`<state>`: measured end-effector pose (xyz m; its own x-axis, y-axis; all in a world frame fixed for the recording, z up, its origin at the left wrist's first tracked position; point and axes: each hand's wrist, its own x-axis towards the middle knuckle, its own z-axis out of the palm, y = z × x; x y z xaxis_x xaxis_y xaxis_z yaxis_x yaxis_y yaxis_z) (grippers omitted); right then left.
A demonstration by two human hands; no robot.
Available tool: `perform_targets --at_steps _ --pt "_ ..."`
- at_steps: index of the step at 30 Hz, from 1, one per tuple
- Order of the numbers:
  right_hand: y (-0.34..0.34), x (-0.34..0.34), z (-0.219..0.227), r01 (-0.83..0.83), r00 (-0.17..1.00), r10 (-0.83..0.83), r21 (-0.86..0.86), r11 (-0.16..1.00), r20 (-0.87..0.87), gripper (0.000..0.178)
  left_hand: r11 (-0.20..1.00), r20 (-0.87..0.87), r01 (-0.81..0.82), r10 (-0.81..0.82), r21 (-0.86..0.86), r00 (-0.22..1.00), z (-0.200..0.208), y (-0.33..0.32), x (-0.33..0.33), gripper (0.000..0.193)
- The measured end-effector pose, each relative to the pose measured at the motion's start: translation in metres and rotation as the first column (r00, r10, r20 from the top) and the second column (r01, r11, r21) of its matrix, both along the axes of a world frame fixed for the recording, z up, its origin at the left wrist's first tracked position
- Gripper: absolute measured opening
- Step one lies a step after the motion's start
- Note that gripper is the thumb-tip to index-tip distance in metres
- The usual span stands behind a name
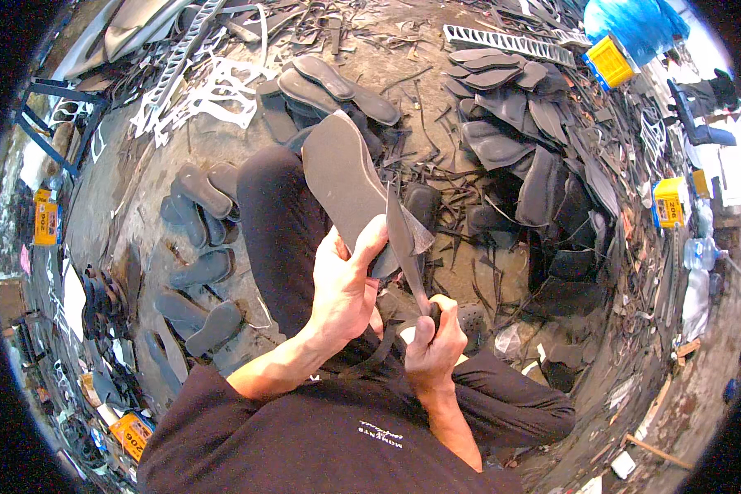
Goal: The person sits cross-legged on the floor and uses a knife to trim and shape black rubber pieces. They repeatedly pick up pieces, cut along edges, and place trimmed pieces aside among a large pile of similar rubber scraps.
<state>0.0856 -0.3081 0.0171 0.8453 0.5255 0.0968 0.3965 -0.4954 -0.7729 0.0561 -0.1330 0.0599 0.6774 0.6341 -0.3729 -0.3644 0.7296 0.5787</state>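
My left hand (340, 288) is closed on a grey shoe sole (335, 173), its thumb lying across the sole's lower end. The sole stands tilted over my bent left knee, toe end pointing away from me. My right hand (434, 346) grips the handle of a knife (403, 243) with a broad, dark blade. The blade points up and away, lying along the right edge of the sole near my left thumb. Behind the blade a thin greyish piece (421, 239) shows; whether it is joined to the sole I cannot tell.
A large heap of dark soles (539, 185) lies to the right, with a smaller pile (321, 82) ahead. More soles (210, 325) are spread on the left floor. Cut strips (436, 115) and white cut-out sheets (222, 90) litter the ground. Yellow boxes (668, 202) stand at the sides.
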Motion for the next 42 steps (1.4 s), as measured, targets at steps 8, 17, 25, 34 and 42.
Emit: perform_targets --at_steps 8,17,25,34,42 --pt "0.012 0.017 0.058 -0.21 0.947 0.173 -0.115 0.971 -0.272 0.057 0.987 -0.092 -0.013 0.028 0.158 0.995 -0.023 0.003 -0.02 0.047" --pt "0.054 0.04 0.033 -0.278 0.837 0.226 -0.03 0.96 -0.498 0.06 0.984 -0.119 0.14 -0.126 0.113 0.985 -0.028 0.01 -0.046 0.056" --pt "0.124 0.064 -0.024 -0.07 0.951 0.108 0.137 0.988 -0.29 0.058 0.994 -0.062 0.108 -0.107 0.025 0.992 -0.016 -0.001 -0.037 0.056" --pt "0.08 0.084 0.02 0.042 0.782 0.204 0.376 0.926 -0.589 0.055 0.867 -0.195 0.344 -0.291 0.359 0.937 -0.034 -0.015 -0.038 0.062" --pt "0.017 0.033 0.025 -0.145 0.909 0.151 0.044 0.988 -0.388 0.046 0.946 -0.386 0.222 -0.118 0.237 0.915 -0.026 0.033 0.013 0.035"
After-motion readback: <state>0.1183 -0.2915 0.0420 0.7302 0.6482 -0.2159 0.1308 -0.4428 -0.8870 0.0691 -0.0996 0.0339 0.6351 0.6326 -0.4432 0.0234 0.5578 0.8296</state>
